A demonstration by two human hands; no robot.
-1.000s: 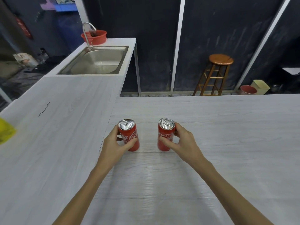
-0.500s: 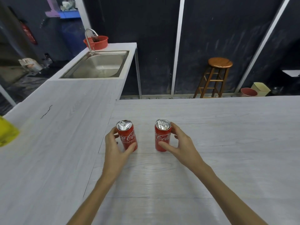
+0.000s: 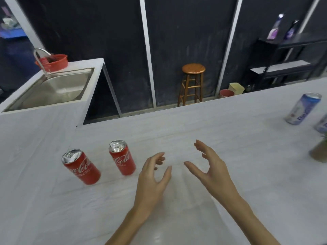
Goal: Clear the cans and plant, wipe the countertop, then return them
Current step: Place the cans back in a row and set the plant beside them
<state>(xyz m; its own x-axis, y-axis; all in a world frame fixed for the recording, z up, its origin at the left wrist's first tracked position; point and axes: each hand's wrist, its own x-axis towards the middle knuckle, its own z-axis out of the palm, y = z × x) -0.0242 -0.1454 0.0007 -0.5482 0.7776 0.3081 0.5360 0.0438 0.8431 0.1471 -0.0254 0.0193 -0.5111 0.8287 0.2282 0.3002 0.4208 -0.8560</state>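
Two red cans set down, two blue ones and the plant left to fetch

Both of my hands are empty at this moment: my left hand (image 3: 152, 175) hangs over the bench with its fingers loosely spread, just right of the nearer red can (image 3: 122, 157), and my right hand (image 3: 210, 168) hovers beside it, thumb and fingers apart, holding nothing. That can and the other red can (image 3: 80, 166) stand upright close together toward the left part of the bench (image 3: 221, 124), not far from where it meets the sink (image 3: 53, 89) side.

Toward the right edge stand a blue can (image 3: 303, 109), a second one (image 3: 323, 123) cut off by the frame, and what I take to be the plant's pot (image 3: 319, 152) (only a sliver shows, so I can't be sure).

To do the next reach well, I judge I should swing both hands right together, take one blue can in each around the middle of its body, and lift straight up. These are tall, slim cans, so a sideways knock could tip them. I would fetch the pot afterwards, gripped low.
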